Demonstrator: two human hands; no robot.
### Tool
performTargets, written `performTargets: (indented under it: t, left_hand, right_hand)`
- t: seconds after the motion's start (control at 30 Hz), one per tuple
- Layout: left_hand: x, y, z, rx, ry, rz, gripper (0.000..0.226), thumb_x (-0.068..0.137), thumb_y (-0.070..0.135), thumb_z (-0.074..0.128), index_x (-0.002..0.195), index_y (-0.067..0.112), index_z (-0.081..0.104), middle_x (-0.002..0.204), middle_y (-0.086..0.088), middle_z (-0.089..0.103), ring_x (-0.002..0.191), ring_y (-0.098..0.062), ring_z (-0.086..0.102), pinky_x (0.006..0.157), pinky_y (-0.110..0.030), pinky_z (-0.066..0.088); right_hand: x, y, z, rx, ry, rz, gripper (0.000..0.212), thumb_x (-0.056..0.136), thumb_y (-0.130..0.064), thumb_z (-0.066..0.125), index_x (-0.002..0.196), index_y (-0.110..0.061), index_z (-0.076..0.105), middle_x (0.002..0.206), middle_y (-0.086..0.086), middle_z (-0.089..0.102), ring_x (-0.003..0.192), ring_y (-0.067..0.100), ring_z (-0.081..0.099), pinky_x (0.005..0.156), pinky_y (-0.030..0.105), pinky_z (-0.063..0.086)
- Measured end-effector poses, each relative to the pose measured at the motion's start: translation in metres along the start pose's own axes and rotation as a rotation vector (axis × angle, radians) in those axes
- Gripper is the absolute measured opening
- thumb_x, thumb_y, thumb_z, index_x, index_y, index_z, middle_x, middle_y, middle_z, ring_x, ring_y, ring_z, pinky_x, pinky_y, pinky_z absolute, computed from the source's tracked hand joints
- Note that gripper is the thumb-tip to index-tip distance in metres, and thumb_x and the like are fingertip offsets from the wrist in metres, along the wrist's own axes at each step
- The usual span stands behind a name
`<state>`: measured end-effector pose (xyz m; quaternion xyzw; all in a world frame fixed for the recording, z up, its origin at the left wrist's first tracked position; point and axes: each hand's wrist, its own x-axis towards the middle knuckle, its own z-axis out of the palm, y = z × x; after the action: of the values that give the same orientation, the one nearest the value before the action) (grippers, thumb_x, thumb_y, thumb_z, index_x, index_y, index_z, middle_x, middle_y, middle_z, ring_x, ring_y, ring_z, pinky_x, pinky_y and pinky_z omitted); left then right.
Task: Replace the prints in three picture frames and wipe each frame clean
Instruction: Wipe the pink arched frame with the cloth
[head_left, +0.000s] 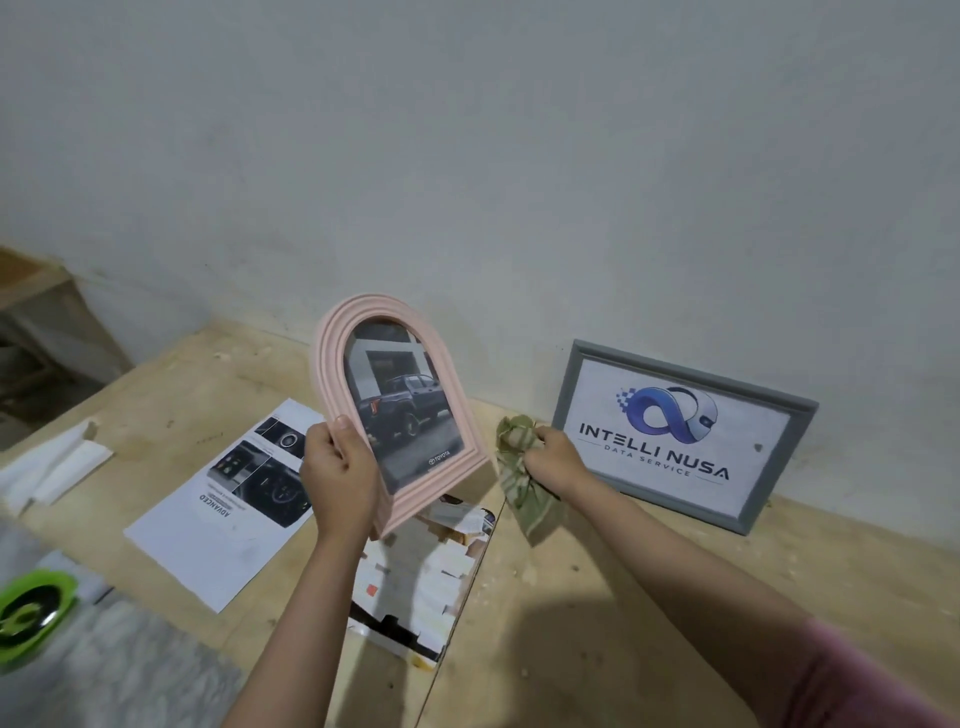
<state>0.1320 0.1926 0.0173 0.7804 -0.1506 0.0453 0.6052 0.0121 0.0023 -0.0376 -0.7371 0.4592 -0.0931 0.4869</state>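
forearms reach forward over a wooden table (649, 587). near the front left corner sits a green and black object (31, 618) on a pale mottled surface. ahead of it a printed sheet (218, 499) lies flat, and a colourful print (415, 582) lies flat between the forearms, part of it under the raised frame. the left hand (337, 475) grips the lower left edge of a pink arched frame (400, 410), thumb on the front rim, fingers wrapped behind; the frame is lifted off the table, tilted, with a print of a dark pickup truck in it. the right hand (553, 457) clutches a bunched greenish cloth (519, 467) just beside the frame's right edge, apart from it. folded white paper (52, 467) lies far left. farther back a grey frame (680, 436) with a logo print leans on the wall (467, 156).
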Motion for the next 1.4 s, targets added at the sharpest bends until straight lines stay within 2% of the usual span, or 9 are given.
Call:
performTargets:
  t: [0.13,0.27,0.5,0.73,0.83,0.9,1.03,1.23,1.4]
  left_hand:
    - [0.013,-0.008,-0.002,0.048,0.019,-0.001,0.032,0.101,0.023,0.038,0.077,0.002,0.044,0.061,0.0,0.041,0.054,-0.011,0.037,0.047,-0.015,0.029]
    - [0.024,-0.022,0.003,0.078,0.023,-0.055,0.033,0.1,0.023,0.04,0.076,0.001,0.045,0.062,0.001,0.041,0.055,-0.01,0.037,0.049,-0.015,0.03]
    - [0.035,-0.048,0.012,0.082,-0.02,-0.155,0.033,0.1,0.024,0.041,0.074,0.006,0.047,0.064,-0.001,0.042,0.059,-0.014,0.039,0.056,-0.028,0.033]
    - [0.036,-0.062,0.01,0.072,-0.052,-0.224,0.039,0.1,0.026,0.041,0.062,0.016,0.034,0.06,0.001,0.033,0.056,-0.015,0.031,0.055,-0.031,0.029]
    - [0.032,-0.062,0.007,0.044,-0.08,-0.264,0.038,0.1,0.026,0.04,0.063,0.017,0.034,0.06,0.001,0.033,0.056,-0.015,0.031,0.055,-0.031,0.029]
    - [0.029,-0.06,0.004,0.025,-0.098,-0.286,0.038,0.1,0.026,0.04,0.064,0.017,0.035,0.06,0.001,0.033,0.056,-0.014,0.031,0.056,-0.031,0.029]
    - [0.019,-0.051,-0.004,-0.011,-0.135,-0.293,0.034,0.101,0.024,0.038,0.068,0.017,0.042,0.063,0.001,0.036,0.058,-0.014,0.034,0.059,-0.032,0.031]
    - [0.0,-0.044,-0.003,-0.072,-0.208,-0.297,0.039,0.101,0.028,0.035,0.088,-0.004,0.052,0.076,-0.01,0.047,0.07,-0.019,0.044,0.066,-0.033,0.037]
    - [-0.02,-0.024,0.014,-0.02,-0.431,-0.209,0.038,0.101,0.032,0.035,0.074,0.008,0.048,0.069,-0.003,0.044,0.065,-0.017,0.043,0.061,-0.03,0.034]
  right_hand:
    - [0.042,-0.011,0.008,-0.079,0.02,-0.063,0.026,0.08,-0.004,0.053,0.105,-0.01,0.057,0.1,0.009,0.062,0.085,0.022,0.055,0.067,0.025,0.041]
    - [0.089,-0.013,0.025,-0.242,-0.021,-0.213,0.039,0.077,-0.013,0.069,0.111,-0.015,0.052,0.1,0.005,0.06,0.084,0.022,0.056,0.06,0.028,0.042]
    - [0.145,0.026,0.06,-0.827,0.018,-0.543,0.054,0.075,0.011,0.046,0.124,-0.012,0.045,0.113,0.01,0.052,0.102,0.032,0.052,0.077,0.038,0.046]
    - [0.152,0.041,0.075,-0.856,-0.244,-0.315,0.077,0.083,-0.034,0.052,0.147,-0.017,0.014,0.157,0.013,0.005,0.144,0.033,0.005,0.116,0.053,0.008]
    - [0.144,0.029,0.065,-0.692,-0.226,-0.29,0.068,0.087,-0.028,0.048,0.148,-0.018,0.019,0.156,0.012,0.013,0.144,0.031,0.008,0.116,0.051,0.005]
    - [0.129,0.013,0.058,-0.341,-0.109,-0.28,0.05,0.092,-0.019,0.043,0.141,-0.017,0.036,0.144,0.007,0.038,0.136,0.028,0.032,0.112,0.045,0.023]
    - [0.075,-0.019,0.043,0.362,-0.142,-0.053,0.025,0.096,-0.033,0.043,0.088,-0.023,0.065,0.08,-0.002,0.062,0.074,0.019,0.061,0.069,0.033,0.047]
    - [0.019,-0.017,0.025,0.443,-0.086,-0.021,0.024,0.097,-0.033,0.048,0.087,-0.016,0.063,0.079,0.002,0.059,0.076,0.02,0.055,0.076,0.034,0.045]
    - [-0.025,0.009,-0.012,0.478,0.14,0.011,0.024,0.099,-0.03,0.043,0.085,-0.017,0.057,0.079,0.0,0.055,0.076,0.017,0.051,0.075,0.032,0.043]
